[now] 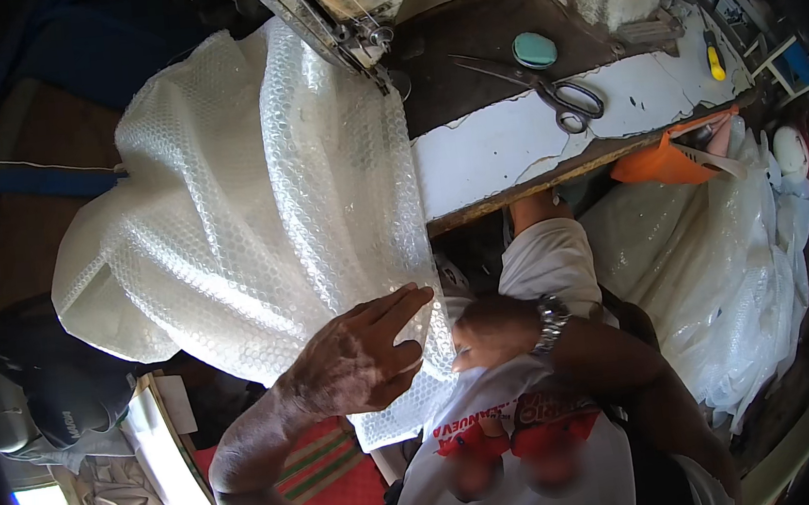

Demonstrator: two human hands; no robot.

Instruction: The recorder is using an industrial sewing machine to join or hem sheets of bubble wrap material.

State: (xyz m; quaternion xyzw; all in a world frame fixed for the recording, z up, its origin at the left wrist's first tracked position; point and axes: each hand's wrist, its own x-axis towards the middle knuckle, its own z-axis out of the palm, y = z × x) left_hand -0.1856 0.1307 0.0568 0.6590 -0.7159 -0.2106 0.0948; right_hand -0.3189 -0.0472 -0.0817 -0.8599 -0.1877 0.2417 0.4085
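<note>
A large sheet of clear bubble wrap [215, 203] hangs in folds over the left of the table, and its right edge runs from under the sewing machine's needle area [375, 65] down to my lap. My left hand [361, 354] is at the sheet's near right edge, index and middle fingers stretched forward, the others bent around the plastic. Close beside it, my right hand [495, 329], wearing a metal wristwatch [551, 322], is slightly blurred. Its fingers are curled together at the same edge, with their tips partly hidden.
Black-handled scissors [555, 97] and a teal oval piece [534, 49] lie on the worn table [483, 162]. A yellow-handled tool [715, 59] is at its right end. An orange bag [668, 161] and more clear plastic sheeting [729, 289] are on the right. A dark cap [73, 396] is at left.
</note>
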